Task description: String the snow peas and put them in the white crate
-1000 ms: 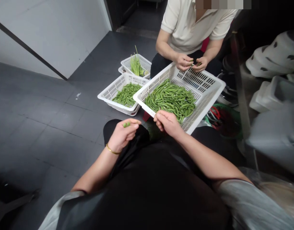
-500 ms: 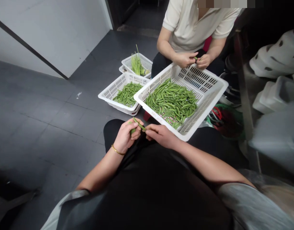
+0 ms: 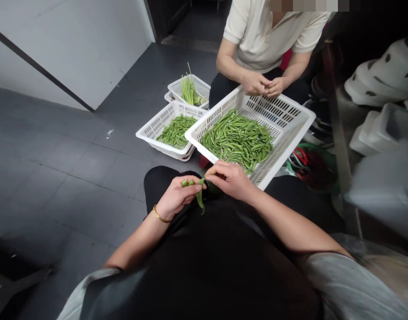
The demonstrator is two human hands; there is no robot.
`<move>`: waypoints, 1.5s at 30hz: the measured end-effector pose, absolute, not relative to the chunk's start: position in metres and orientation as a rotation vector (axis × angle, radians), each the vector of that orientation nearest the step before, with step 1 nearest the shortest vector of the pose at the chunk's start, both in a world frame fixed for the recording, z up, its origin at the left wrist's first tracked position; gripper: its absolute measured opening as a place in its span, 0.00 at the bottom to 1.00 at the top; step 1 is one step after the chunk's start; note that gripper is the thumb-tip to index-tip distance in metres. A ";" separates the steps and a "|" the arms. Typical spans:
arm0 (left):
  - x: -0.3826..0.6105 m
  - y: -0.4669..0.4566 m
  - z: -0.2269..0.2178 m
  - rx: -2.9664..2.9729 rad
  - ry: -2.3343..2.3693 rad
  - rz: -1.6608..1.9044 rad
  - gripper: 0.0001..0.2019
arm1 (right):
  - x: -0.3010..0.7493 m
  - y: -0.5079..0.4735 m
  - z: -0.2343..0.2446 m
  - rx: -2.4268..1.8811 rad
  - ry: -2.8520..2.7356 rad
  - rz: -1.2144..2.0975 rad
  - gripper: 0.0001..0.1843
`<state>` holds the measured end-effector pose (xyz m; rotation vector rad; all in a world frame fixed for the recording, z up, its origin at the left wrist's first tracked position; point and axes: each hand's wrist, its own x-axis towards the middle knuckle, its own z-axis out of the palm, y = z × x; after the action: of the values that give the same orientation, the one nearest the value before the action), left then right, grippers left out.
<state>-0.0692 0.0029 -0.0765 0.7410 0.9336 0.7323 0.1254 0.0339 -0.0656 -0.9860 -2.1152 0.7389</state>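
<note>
Beyond the person's hands, a large, white, rectangular slotted-plastic basket [image 3: 273,110] holds a heap of flat, slender green pods [image 3: 237,140]. The left hand [image 3: 177,195] has its grip closed on 1 long, flat green pod [image 3: 200,198], hanging tip-down, while the right hand [image 3: 232,178] pinches its upper end; the step seems to be working that end, and the next move likely calls for a steady left hold and a light right-hand pull. No brand, label or writing is legible.
</note>
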 end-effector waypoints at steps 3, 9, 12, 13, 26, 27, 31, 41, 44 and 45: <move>-0.069 0.003 -0.077 0.705 0.907 0.672 0.10 | 0.121 0.032 -0.072 -0.907 -2.239 0.610 0.08; -0.060 0.004 -0.087 0.497 0.778 0.708 0.10 | 0.117 0.026 -0.085 -1.054 -2.274 0.135 0.11; -0.067 0.008 -0.088 0.565 0.877 0.902 0.09 | 0.132 0.029 -0.077 -1.057 -2.141 0.207 0.08; -0.072 0.009 -0.088 0.607 0.918 0.987 0.09 | 0.139 0.030 -0.072 -1.087 -2.064 0.243 0.07; -0.057 0.014 -0.067 1.379 1.114 0.957 0.06 | 0.115 0.027 -0.068 -0.944 -2.006 0.514 0.09; -0.060 0.013 -0.070 1.341 1.150 1.005 0.06 | 0.118 0.028 -0.067 -0.941 -1.971 0.539 0.09; -0.087 0.012 -0.082 1.164 1.247 1.188 0.08 | 0.162 0.036 -0.060 -1.057 -1.678 0.662 0.06; -0.102 0.009 -0.064 1.562 1.263 1.051 0.06 | 0.140 0.025 -0.059 -1.028 -2.616 0.486 0.11; -0.105 0.009 -0.068 1.486 1.210 0.890 0.07 | 0.119 0.022 -0.064 -0.907 -2.763 0.402 0.14; -0.105 0.008 -0.071 1.400 1.191 0.853 0.08 | 0.116 0.021 -0.065 -0.888 -2.778 0.431 0.15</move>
<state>-0.1050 0.0082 -0.0713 1.3998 1.1911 0.8532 0.1162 0.0209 -0.0654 -0.8881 -2.7781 0.4311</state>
